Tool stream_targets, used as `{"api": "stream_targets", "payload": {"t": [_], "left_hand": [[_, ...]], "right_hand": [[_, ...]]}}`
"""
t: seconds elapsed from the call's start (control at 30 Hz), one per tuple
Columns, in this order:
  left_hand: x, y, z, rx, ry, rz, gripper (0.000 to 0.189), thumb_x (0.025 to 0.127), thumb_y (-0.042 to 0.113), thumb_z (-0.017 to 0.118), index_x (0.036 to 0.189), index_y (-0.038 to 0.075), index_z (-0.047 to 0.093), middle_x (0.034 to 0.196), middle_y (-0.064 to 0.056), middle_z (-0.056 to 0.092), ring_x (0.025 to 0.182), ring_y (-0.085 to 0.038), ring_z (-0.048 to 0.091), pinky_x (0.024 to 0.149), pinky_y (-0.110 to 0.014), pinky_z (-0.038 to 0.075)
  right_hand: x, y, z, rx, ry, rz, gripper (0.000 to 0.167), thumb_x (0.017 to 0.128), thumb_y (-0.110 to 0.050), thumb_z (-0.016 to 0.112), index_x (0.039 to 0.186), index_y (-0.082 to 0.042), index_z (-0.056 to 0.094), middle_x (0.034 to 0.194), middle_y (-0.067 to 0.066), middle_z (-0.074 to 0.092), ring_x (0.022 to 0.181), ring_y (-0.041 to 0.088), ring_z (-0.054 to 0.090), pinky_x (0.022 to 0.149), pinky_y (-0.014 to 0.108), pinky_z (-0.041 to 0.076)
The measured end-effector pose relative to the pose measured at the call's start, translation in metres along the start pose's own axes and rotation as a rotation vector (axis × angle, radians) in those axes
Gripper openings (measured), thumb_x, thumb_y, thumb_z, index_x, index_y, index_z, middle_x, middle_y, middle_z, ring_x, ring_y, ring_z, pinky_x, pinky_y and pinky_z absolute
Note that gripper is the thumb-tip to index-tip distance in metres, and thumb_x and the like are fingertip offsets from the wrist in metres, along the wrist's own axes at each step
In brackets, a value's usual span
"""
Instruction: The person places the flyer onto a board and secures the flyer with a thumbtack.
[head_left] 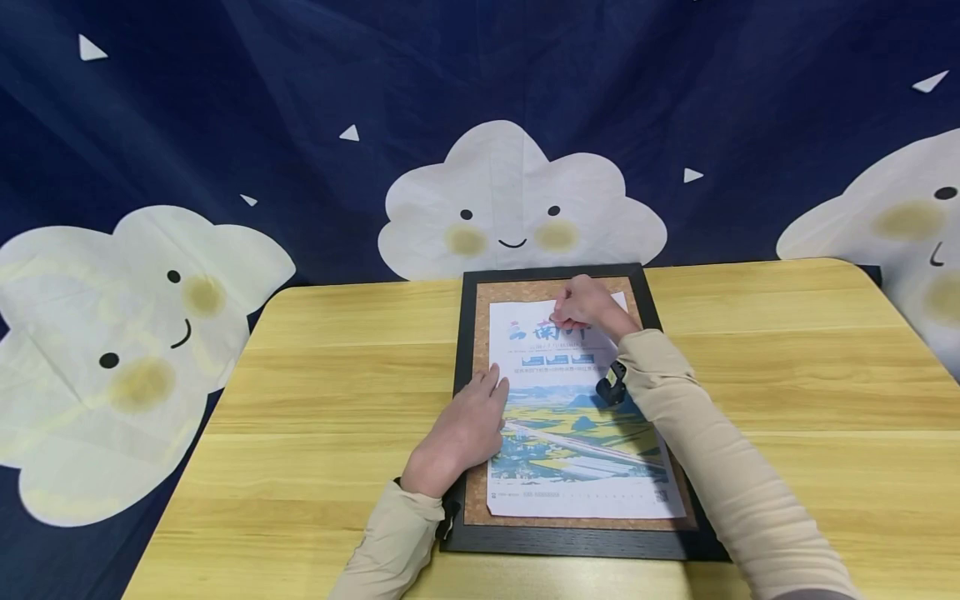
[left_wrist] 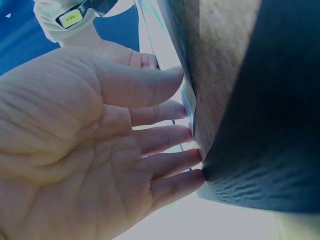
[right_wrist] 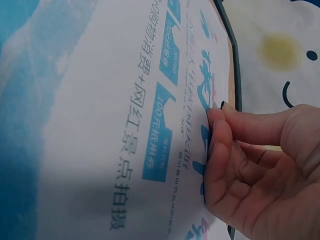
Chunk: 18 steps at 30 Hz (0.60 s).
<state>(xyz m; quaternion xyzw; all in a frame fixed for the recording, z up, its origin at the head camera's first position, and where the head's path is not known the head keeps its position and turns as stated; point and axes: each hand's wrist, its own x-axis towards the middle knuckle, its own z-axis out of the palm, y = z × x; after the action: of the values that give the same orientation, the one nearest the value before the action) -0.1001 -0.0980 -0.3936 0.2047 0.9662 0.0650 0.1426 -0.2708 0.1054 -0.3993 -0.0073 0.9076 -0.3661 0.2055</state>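
A printed poster (head_left: 577, 454) with blue lettering and a landscape picture lies on a cork board (head_left: 476, 500) with a black frame (head_left: 570, 542). My left hand (head_left: 463, 423) rests at the poster's left edge; in the left wrist view its straight fingers (left_wrist: 167, 152) touch the paper and board. Near the poster's top, my right hand (head_left: 588, 304) pinches a small black pin (right_wrist: 223, 105) between thumb and index finger, against the lettering. Only a bit of the pin shows; whether its point is in the board is hidden.
The board lies on a light wooden table (head_left: 337, 392), its top side near the table's back edge. Behind hangs a dark blue cloth (head_left: 525, 67) printed with smiling clouds (head_left: 517, 175) and white triangles. A small camera (head_left: 612, 383) is strapped to the right wrist.
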Motion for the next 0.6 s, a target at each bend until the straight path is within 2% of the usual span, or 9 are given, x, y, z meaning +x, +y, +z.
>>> {"api": "stream_targets", "payload": {"t": [0.17, 0.27, 0.43, 0.53, 0.6], "left_hand": [[0.0, -0.001, -0.001, 0.0, -0.002, 0.002, 0.054, 0.103, 0.01, 0.061, 0.153, -0.006, 0.045, 0.164, -0.024, 0.032, 0.15, -0.038, 0.034, 0.119, -0.045, 0.034], [0.001, -0.001, 0.0, -0.005, -0.005, 0.004, 0.054, 0.104, 0.011, 0.06, 0.153, -0.006, 0.044, 0.164, -0.024, 0.032, 0.151, -0.038, 0.033, 0.12, -0.045, 0.033], [0.001, -0.002, 0.001, -0.032, -0.004, -0.001, 0.054, 0.104, 0.011, 0.059, 0.154, -0.005, 0.044, 0.165, -0.023, 0.031, 0.151, -0.039, 0.032, 0.12, -0.046, 0.032], [0.001, -0.004, 0.002, -0.063, -0.008, -0.008, 0.055, 0.104, 0.012, 0.06, 0.154, -0.004, 0.043, 0.165, -0.022, 0.03, 0.152, -0.038, 0.031, 0.121, -0.045, 0.032], [0.0, -0.005, 0.004, -0.087, 0.0, -0.012, 0.054, 0.105, 0.012, 0.06, 0.153, -0.005, 0.045, 0.165, -0.022, 0.031, 0.152, -0.037, 0.032, 0.12, -0.046, 0.033]], "right_hand": [[-0.001, -0.003, 0.002, -0.05, 0.013, 0.003, 0.011, 0.097, -0.008, 0.072, 0.092, 0.0, 0.067, 0.077, 0.008, 0.068, 0.065, 0.016, 0.059, 0.058, 0.025, 0.045], [-0.003, -0.006, 0.004, -0.114, 0.036, -0.04, 0.014, 0.096, -0.007, 0.072, 0.085, -0.001, 0.069, 0.07, 0.006, 0.066, 0.062, 0.016, 0.058, 0.058, 0.027, 0.044], [-0.005, -0.011, 0.007, -0.27, 0.061, -0.097, 0.028, 0.096, -0.006, 0.068, 0.069, -0.003, 0.069, 0.055, 0.001, 0.057, 0.055, 0.016, 0.052, 0.058, 0.03, 0.039], [-0.008, -0.008, 0.006, -0.277, 0.057, -0.109, 0.026, 0.098, -0.007, 0.067, 0.072, -0.003, 0.07, 0.056, 0.002, 0.056, 0.056, 0.016, 0.051, 0.059, 0.031, 0.039], [-0.011, 0.0, 0.006, -0.238, 0.08, -0.142, 0.022, 0.098, -0.009, 0.068, 0.077, -0.003, 0.071, 0.061, 0.003, 0.06, 0.059, 0.017, 0.053, 0.059, 0.031, 0.04]]}}
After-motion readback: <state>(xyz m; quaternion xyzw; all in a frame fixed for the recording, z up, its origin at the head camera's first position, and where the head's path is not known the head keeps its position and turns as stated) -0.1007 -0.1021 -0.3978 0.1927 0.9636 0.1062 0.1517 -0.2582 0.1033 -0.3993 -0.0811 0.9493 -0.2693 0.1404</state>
